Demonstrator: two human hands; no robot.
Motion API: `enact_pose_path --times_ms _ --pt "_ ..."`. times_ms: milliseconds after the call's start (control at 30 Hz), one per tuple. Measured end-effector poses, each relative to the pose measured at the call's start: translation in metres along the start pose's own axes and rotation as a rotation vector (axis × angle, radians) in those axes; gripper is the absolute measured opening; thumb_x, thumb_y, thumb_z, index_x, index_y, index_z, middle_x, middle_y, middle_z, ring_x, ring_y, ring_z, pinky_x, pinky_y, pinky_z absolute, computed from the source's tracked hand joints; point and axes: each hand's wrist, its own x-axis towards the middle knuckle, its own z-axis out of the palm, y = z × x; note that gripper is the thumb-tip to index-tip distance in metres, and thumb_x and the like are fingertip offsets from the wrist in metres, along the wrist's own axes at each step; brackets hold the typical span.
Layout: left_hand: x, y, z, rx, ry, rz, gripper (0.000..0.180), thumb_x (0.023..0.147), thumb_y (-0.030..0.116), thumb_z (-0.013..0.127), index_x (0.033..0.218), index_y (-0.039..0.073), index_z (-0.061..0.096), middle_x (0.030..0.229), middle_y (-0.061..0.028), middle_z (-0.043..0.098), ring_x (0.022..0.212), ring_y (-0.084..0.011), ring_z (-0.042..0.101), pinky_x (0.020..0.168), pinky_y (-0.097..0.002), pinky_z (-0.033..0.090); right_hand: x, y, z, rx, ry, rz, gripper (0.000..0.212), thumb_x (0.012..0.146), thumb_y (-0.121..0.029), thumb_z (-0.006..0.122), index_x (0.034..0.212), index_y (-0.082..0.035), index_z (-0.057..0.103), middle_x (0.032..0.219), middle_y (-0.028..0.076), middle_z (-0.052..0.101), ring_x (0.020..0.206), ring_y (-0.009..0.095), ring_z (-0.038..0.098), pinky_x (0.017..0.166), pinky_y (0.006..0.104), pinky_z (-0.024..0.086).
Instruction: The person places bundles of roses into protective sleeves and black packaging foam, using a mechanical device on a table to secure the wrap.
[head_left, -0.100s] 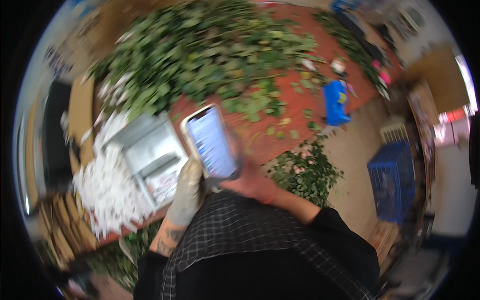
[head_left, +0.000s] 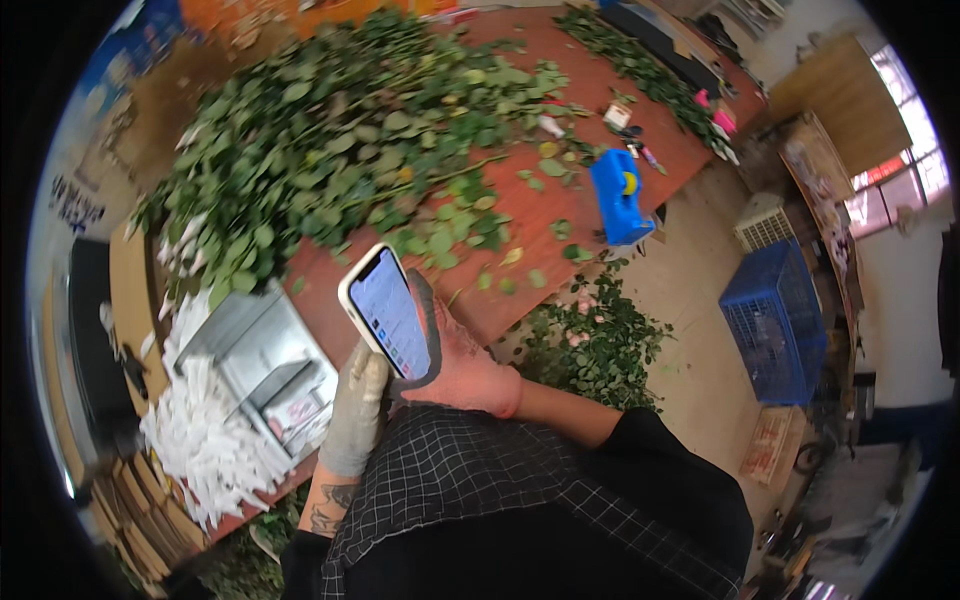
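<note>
A smartphone [head_left: 388, 312] in a pale case, its screen lit, is held tilted in front of my body. My right hand [head_left: 458, 362], in a pink-red glove with dark grey fingers, wraps the phone's right side and lower end. At the phone's lower left edge, my left hand [head_left: 356, 405] in a whitish glove is closed against it; its fingertips are partly hidden. Left of the hands stands a grey metal box [head_left: 262, 345] with a divider and papers inside. Beyond the phone, a big heap of leafy rose stems [head_left: 330, 130] covers the red table [head_left: 540, 235].
A blue tape dispenser [head_left: 612, 198] stands near the table's right edge. White foam-like sleeves [head_left: 210, 440] pile beside the metal box, with folded cardboard [head_left: 140, 510] below. Leafy flowers [head_left: 590, 335] stand by the table on the floor. A blue crate [head_left: 775, 325] is farther right.
The view has turned, so table and surroundings appear shifted left. The phone sits slightly lower and further left in the picture, still held by both hands.
</note>
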Motion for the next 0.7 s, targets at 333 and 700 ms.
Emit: enact_pose_path --times_ms 333,700 --pt "0.092 -0.013 0.108 0.153 -0.149 -0.05 0.074 0.083 0.048 0.061 0.133 -0.001 0.037 0.131 -0.0174 0.045 0.122 -0.0273 0.045 0.099 -0.0395 0.039 -0.079 0.233 -0.333 -0.222 0.901 0.544 0.09 0.061 -0.025 0.078 0.135 0.001 0.033 0.127 0.021 0.045 0.117 0.031 0.047 0.097 0.038 0.041" --pt "0.034 -0.031 0.059 0.777 0.232 -0.22 0.044 0.093 0.034 0.049 0.122 0.001 0.051 0.122 -0.0143 0.055 0.113 -0.0218 0.05 0.095 -0.033 0.04 -0.049 0.425 -0.451 -0.506 0.448 0.309 0.07 0.073 -0.019 0.074 0.135 -0.008 0.042 0.125 0.013 0.054 0.097 0.025 0.06 0.078 0.0367 0.051"
